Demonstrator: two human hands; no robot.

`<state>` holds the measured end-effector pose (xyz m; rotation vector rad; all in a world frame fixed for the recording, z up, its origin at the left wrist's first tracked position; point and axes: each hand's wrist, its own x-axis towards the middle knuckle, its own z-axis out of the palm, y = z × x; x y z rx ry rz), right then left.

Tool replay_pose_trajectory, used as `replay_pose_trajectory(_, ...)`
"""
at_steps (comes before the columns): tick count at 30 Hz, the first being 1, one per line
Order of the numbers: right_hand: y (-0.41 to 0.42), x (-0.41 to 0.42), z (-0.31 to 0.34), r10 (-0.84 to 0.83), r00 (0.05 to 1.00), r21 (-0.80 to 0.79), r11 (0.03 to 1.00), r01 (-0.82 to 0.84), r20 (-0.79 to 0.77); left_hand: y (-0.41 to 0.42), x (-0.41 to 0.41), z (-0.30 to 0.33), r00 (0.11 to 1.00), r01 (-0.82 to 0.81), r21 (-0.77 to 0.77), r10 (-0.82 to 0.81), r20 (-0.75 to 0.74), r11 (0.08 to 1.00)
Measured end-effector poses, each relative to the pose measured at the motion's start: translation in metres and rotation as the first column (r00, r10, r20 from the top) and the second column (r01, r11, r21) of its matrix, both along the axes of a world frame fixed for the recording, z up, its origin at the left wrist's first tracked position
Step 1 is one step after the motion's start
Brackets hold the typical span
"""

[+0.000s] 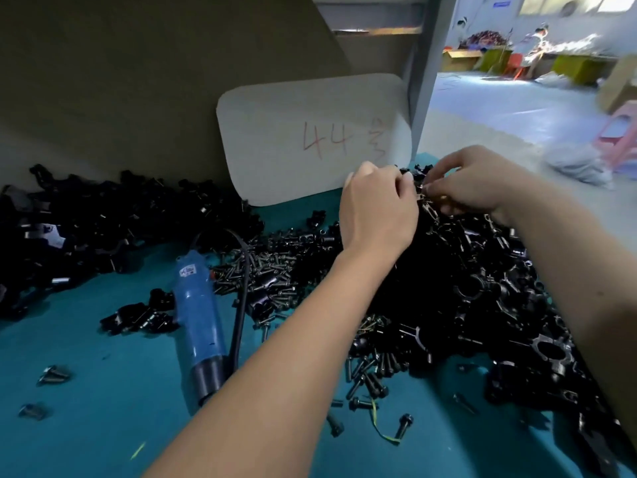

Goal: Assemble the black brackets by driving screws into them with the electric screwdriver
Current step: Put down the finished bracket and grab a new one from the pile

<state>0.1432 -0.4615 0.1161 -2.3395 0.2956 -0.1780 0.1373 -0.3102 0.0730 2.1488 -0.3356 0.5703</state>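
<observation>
Both the left hand (377,208) and right hand (472,182) pinch a small, rigid black plastic bracket (415,175) between curled fingertips; light, it probably grips best by its edges.

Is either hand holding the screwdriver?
No, the screwdriver lies on the table while the left hand and right hand work at the brackets.
</observation>
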Motion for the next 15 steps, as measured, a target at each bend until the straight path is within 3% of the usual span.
replay_pose_trajectory(2,-0.001,0.032,-0.009,-0.044,0.999,-0.146,0.988,0.042,-0.013,-0.003,0.019,0.006,0.996,-0.058,-0.036,0.055,-0.064,0.998)
replay_pose_trajectory(6,-0.006,0.078,-0.028,-0.048,0.988,-0.507,0.861,-0.034,-0.148,-0.012,0.056,0.005,0.982,-0.076,0.124,0.096,-0.160,0.989)
replay_pose_trajectory(9,-0.005,0.098,-0.037,-0.013,0.949,-0.599,0.779,-0.188,-0.315,-0.022,0.074,-0.005,0.972,-0.016,0.306,0.086,-0.217,0.952)
replay_pose_trajectory(11,-0.002,0.108,-0.041,-0.002,0.927,-0.625,0.739,-0.251,-0.374,-0.026,0.088,-0.008,0.949,0.001,0.312,0.098,-0.301,0.950)
replay_pose_trajectory(15,0.004,0.122,-0.048,-0.042,0.953,-0.710,0.677,-0.194,-0.301,-0.034,0.108,-0.016,0.877,0.014,0.265,0.115,-0.466,0.964)
